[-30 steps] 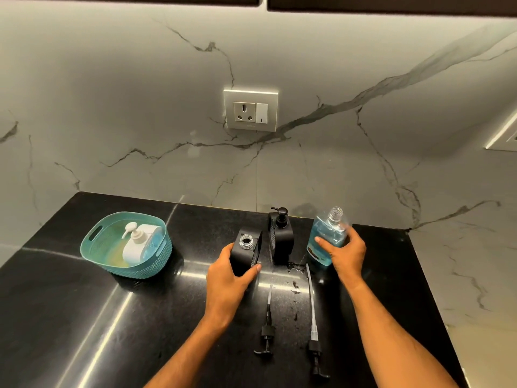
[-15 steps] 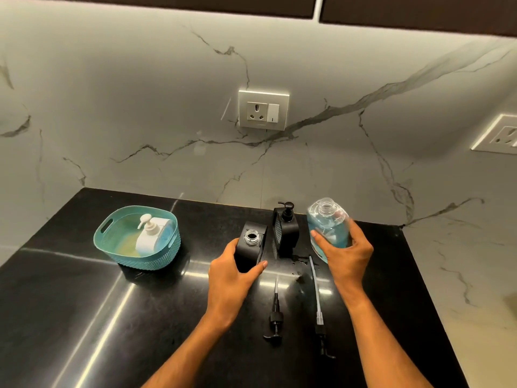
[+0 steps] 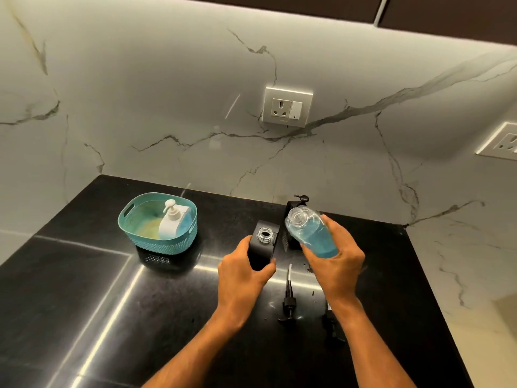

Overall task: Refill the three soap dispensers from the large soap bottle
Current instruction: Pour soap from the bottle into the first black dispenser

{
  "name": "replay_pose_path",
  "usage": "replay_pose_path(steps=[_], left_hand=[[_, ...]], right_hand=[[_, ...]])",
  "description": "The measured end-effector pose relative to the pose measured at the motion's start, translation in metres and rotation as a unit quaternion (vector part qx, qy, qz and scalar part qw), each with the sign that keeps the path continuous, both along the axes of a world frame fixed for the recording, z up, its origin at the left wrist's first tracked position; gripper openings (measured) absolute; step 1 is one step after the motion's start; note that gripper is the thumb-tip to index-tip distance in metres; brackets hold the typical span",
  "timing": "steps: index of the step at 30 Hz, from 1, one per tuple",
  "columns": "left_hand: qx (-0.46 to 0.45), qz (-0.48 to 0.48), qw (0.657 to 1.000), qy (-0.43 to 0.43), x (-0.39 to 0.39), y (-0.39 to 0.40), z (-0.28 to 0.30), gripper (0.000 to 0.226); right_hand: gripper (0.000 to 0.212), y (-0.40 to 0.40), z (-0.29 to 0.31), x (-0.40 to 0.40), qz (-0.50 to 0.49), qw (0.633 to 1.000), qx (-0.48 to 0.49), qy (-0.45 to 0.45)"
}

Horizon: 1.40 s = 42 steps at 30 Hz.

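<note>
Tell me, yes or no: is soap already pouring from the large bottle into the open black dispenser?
No: the large soap bottle is tilted beside the open black dispenser, no stream leaving its mouth.

We see a black polished countertop (image 3: 84, 303) with bright light streaks, meeting a white marble backsplash (image 3: 140, 107) with grey veins. A socket with switch (image 3: 288, 107) sits far centre (second socket (image 3: 503, 141) at the right edge). Dark cabinets (image 3: 447, 15) run along the top.

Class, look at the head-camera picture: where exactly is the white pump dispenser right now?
The white pump dispenser stands inside the teal basket on the left of the black counter, well left of the open black dispenser.
</note>
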State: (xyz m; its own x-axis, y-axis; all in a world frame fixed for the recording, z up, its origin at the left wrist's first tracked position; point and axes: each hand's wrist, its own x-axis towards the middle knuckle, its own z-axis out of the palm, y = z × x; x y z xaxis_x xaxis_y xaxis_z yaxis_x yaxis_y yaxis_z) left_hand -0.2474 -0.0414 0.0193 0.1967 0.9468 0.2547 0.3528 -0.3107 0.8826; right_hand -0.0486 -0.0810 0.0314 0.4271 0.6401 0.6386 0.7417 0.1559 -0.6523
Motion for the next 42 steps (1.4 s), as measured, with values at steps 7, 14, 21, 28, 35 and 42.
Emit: replay_pose_path(steps=[7,14,21,28,35,42], left_hand=[[0.013,0.011,0.999,0.037,-0.014,-0.008,0.005,0.042],[0.026,0.019,0.998,0.062,-0.017,-0.015,0.007,0.044],[0.041,0.018,0.996,0.077,-0.015,-0.020,0.011,0.045],[0.052,0.016,0.996,0.075,-0.014,-0.023,0.015,0.046],[0.053,0.011,0.995,0.083,-0.013,-0.024,0.015,0.049],[0.051,0.009,0.994,0.092,-0.012,-0.025,0.014,0.050]], right_hand=[[0.075,-0.008,0.001,-0.016,-0.013,0.997,-0.037,-0.074],[0.079,-0.018,0.005,-0.023,-0.029,0.990,-0.046,-0.133],[0.082,-0.023,0.009,-0.023,-0.033,0.982,-0.073,-0.172],[0.083,-0.024,0.009,-0.023,-0.032,0.976,-0.087,-0.196],[0.082,-0.025,0.010,-0.022,-0.038,0.973,-0.088,-0.211],[0.081,-0.025,0.013,-0.020,-0.042,0.969,-0.086,-0.228]])
